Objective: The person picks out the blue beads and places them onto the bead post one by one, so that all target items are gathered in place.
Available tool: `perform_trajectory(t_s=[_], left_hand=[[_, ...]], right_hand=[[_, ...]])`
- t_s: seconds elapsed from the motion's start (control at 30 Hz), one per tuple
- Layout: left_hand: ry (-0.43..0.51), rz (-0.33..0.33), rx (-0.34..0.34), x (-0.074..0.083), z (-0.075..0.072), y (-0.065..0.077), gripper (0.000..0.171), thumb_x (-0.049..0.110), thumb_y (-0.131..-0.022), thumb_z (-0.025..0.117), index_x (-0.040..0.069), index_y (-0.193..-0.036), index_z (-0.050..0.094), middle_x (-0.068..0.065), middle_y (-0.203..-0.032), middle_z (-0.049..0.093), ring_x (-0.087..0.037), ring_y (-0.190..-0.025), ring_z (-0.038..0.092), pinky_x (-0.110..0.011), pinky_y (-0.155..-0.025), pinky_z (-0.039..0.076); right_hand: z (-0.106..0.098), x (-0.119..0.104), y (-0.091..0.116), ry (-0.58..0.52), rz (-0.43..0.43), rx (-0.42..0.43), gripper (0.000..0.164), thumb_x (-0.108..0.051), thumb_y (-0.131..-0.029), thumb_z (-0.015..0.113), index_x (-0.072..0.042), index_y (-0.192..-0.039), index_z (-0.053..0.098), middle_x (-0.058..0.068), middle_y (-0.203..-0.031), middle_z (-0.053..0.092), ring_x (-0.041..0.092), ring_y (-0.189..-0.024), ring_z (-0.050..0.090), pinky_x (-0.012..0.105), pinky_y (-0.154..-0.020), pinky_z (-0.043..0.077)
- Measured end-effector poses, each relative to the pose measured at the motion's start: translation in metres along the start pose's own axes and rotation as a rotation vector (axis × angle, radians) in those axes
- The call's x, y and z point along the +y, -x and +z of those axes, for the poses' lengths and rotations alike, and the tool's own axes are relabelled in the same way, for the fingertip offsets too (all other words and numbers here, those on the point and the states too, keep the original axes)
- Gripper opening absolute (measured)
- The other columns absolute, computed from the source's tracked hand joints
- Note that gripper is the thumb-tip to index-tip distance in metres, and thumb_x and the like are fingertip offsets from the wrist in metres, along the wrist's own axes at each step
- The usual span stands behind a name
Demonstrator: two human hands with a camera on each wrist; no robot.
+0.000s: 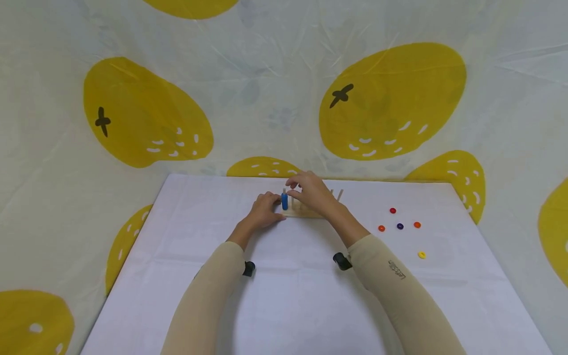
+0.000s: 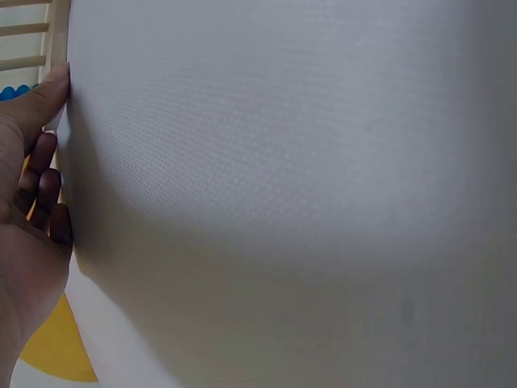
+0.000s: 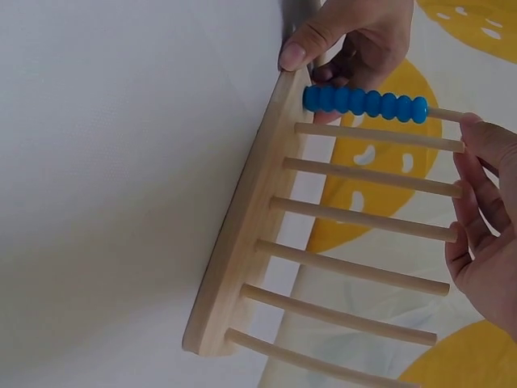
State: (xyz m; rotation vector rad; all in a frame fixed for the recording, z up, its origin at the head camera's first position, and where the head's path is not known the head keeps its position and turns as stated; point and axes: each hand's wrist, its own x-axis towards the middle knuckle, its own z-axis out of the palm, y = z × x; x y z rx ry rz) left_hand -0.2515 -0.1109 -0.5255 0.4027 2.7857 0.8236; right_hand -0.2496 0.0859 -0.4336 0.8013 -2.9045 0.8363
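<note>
A wooden peg stand [image 3: 242, 202] has a row of upright pegs, and blue rings [image 3: 363, 104] fill most of the end peg. In the head view it stands near the far edge of the table. My left hand [image 1: 265, 209] holds the stand's left end, the thumb at the near edge of the base and the fingers behind. My right hand [image 1: 312, 192] is over the pegs with thumb and index finger apart. In the right wrist view its fingertips [image 3: 475, 128] are right at the top of the blue-ringed peg, with no ring visible between them.
To the right on the white table [image 1: 293, 305] lie loose rings: a red ring [image 1: 392, 210], two orange ones, a dark purple ring [image 1: 400, 226] and a yellow ring [image 1: 422, 255]. A lemon-patterned cloth [image 1: 266, 98] hangs behind the table.
</note>
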Motion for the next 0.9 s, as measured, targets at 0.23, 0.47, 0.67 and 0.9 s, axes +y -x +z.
perform_trajectory(t_s=[0.23,0.47,0.67,0.9], left_hand=[[-0.008,0.009,0.012,-0.001,0.001,-0.002,0.06,0.028,-0.086,0.086,0.006,-0.136,0.062,-0.01,-0.127,0.061,-0.029,-0.118,0.05,-0.043,-0.107,0.043],[-0.02,0.018,0.005,-0.003,0.004,-0.002,0.062,0.03,-0.086,0.085,0.006,-0.138,0.061,-0.01,-0.129,0.061,-0.029,-0.122,0.051,-0.044,-0.11,0.042],[-0.025,0.023,0.011,-0.009,0.003,0.003,0.063,0.028,-0.086,0.085,0.006,-0.14,0.06,-0.01,-0.132,0.061,-0.03,-0.124,0.05,-0.045,-0.112,0.041],[0.034,0.027,0.011,-0.016,0.002,0.007,0.076,0.03,-0.085,0.086,0.009,-0.149,0.05,-0.009,-0.137,0.059,-0.026,-0.129,0.051,-0.042,-0.116,0.04]], right_hand=[[-0.007,0.001,0.007,-0.018,-0.013,0.032,0.025,-0.021,-0.097,0.074,-0.007,-0.118,0.074,0.008,-0.11,0.072,0.027,-0.108,0.059,0.041,-0.094,0.053],[-0.016,0.007,0.016,-0.019,-0.025,0.068,0.024,-0.019,-0.096,0.075,-0.008,-0.117,0.075,0.008,-0.11,0.072,0.027,-0.107,0.06,0.041,-0.095,0.053],[-0.028,0.01,0.028,-0.017,-0.053,0.104,0.026,-0.017,-0.095,0.075,-0.007,-0.119,0.073,0.009,-0.111,0.071,0.028,-0.108,0.059,0.043,-0.097,0.051],[-0.051,0.026,0.048,0.04,-0.065,0.183,0.025,-0.016,-0.094,0.077,-0.006,-0.117,0.074,0.01,-0.107,0.071,0.031,-0.108,0.059,0.046,-0.098,0.051]])
